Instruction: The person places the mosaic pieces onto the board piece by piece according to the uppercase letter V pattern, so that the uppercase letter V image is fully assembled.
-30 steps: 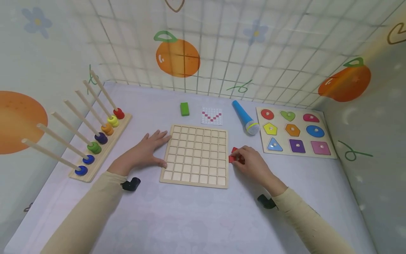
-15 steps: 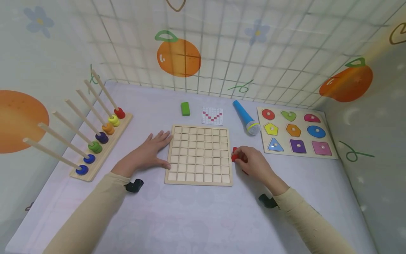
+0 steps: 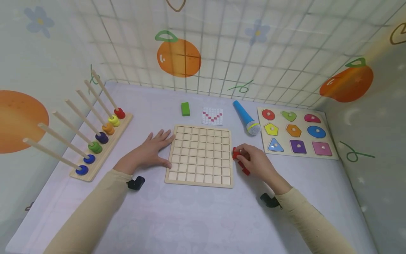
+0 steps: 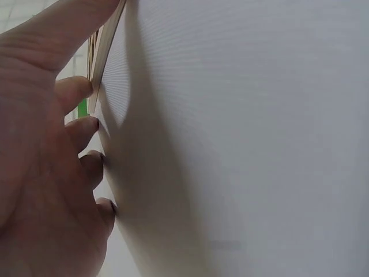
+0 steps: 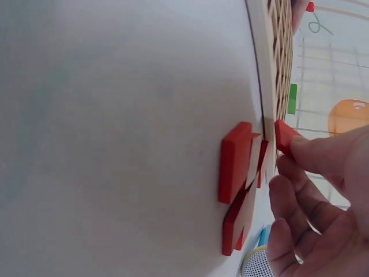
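Observation:
A square wooden board (image 3: 199, 185) with a grid of shallow cells lies in the middle of the table. Spread fingers of my left hand (image 3: 144, 153) rest along its left edge, the thumb low and the forefinger higher up. Just past the board's right edge, my right hand (image 3: 258, 162) pinches a small red tile (image 5: 283, 138) between thumb and forefinger. Several other red tiles (image 5: 235, 164) lie loosely overlapping on the table below that hand, some with pale wood faces showing; in the head view, one red tile (image 3: 246, 171) peeks out beneath the fingers.
Behind the board are a green block (image 3: 185, 109), a card with a red V pattern (image 3: 212, 116) and a blue toy microphone (image 3: 244, 114). A shape puzzle (image 3: 301, 154) lies right; a peg stand with coloured rings (image 3: 108, 144) stands left.
The board has slid slightly right, the left hand moving along with it. The right hand has shifted a little right, and more of the red tiles show beneath it.

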A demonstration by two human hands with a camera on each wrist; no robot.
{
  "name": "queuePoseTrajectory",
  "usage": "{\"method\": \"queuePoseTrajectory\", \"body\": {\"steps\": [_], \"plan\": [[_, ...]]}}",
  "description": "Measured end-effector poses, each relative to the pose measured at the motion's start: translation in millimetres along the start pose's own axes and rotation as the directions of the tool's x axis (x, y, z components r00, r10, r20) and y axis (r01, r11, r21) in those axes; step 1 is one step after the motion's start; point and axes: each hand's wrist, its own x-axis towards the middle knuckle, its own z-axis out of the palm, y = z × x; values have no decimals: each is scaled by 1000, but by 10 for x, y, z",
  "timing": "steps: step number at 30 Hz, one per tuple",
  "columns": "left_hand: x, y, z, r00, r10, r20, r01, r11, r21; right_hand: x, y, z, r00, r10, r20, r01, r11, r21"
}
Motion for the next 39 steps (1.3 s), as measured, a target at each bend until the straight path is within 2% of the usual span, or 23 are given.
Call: {"method": "queuePoseTrajectory", "body": {"steps": [10, 16, 21, 33, 39], "plan": [[36, 26, 14, 1000, -22, -4, 22, 999, 40, 2, -38, -39, 1000, -16, -19, 17, 998, 67], [27, 55, 13, 1000, -19, -2, 19, 999, 50, 2, -140, -40, 1000, -18, -16, 20, 993, 118], [16, 65, -12, 1000, -14, 8, 14, 999, 47, 17, -225, -19, 998, -51, -22, 53, 990, 128], [7, 79, -16, 1000, -20, 0, 20, 998, 53, 58, -419, 135, 993, -116, 12, 112, 979, 171], [13, 86, 1, 1000, -23, -1, 23, 998, 63, 72, -517, 241, 993, -106, 44, 96, 977, 193]]}}
